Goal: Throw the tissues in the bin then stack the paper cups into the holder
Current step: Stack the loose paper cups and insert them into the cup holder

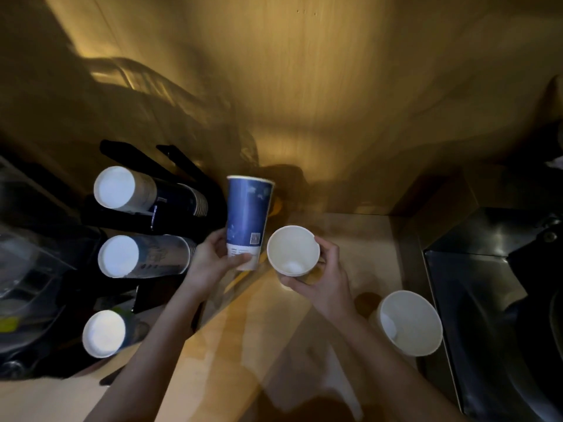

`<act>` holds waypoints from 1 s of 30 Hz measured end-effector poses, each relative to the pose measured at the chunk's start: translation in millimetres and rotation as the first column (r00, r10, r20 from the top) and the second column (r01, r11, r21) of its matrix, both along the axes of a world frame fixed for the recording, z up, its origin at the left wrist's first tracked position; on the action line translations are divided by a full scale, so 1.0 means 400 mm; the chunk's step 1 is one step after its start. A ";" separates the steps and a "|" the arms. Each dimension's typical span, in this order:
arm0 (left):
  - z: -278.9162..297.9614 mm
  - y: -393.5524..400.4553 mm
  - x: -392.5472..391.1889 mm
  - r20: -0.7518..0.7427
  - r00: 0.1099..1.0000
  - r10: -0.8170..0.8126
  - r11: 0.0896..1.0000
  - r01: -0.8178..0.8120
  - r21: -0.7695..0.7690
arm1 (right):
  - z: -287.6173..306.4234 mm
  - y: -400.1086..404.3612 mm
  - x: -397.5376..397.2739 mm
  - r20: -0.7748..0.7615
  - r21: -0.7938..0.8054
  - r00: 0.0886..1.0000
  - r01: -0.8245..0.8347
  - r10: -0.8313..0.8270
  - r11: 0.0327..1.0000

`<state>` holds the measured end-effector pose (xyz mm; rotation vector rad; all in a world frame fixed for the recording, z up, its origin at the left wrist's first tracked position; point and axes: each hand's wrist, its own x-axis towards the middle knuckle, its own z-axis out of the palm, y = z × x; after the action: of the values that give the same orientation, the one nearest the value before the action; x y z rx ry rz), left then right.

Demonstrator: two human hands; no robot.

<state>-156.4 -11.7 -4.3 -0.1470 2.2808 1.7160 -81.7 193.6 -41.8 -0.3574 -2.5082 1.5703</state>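
My left hand (pixel 213 257) grips a tall blue paper cup (pixel 248 217) near its base, with the rim pointing away from me. Just to its right, my right hand (pixel 320 281) holds a white paper cup (pixel 293 250) with its mouth facing me. A third white cup (pixel 408 322) stands on the wooden counter (pixel 231 345) at the right. At the left is the black cup holder (pixel 170 208), carrying three stacks of cups lying on their sides, white bottoms toward me: top (pixel 114 187), middle (pixel 118 255), bottom (pixel 103 333). No tissues are in view.
A dark metal sink or bin area (pixel 487 300) lies to the right of the counter. A wooden wall (pixel 304 86) rises behind. Clear plastic items (pixel 27 269) crowd the far left. The lighting is dim.
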 end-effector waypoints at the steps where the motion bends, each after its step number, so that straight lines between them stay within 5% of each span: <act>1: 0.028 -0.001 0.011 -0.044 0.998 0.033 0.997 -0.029 0.073 | 0.001 -0.001 -0.001 0.008 -0.010 1.000 -0.004 0.004 1.000; 4: 0.110 0.005 0.039 -0.166 0.982 0.088 0.980 -0.056 0.192 | 0.006 -0.003 0.002 0.034 -0.026 0.999 -0.031 0.032 0.999; 8: 0.163 0.052 0.077 -0.269 0.963 0.008 0.987 0.035 0.158 | 0.016 -0.004 0.002 0.066 -0.061 0.996 -0.048 0.052 0.997; 19: 0.073 0.168 0.115 -0.299 0.949 -0.099 0.991 0.066 -0.119 | 0.022 0.003 -0.006 0.145 -0.041 0.986 -0.074 0.079 0.996; 30: 0.024 0.151 0.094 -0.297 0.937 -0.185 0.982 0.168 -0.083 | 0.038 -0.003 -0.001 0.089 0.003 0.995 -0.033 0.033 0.999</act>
<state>-118.7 48.7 5.1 0.3256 2.4679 1.6786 -82.3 192.5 -26.7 -0.3961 -2.5961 1.5946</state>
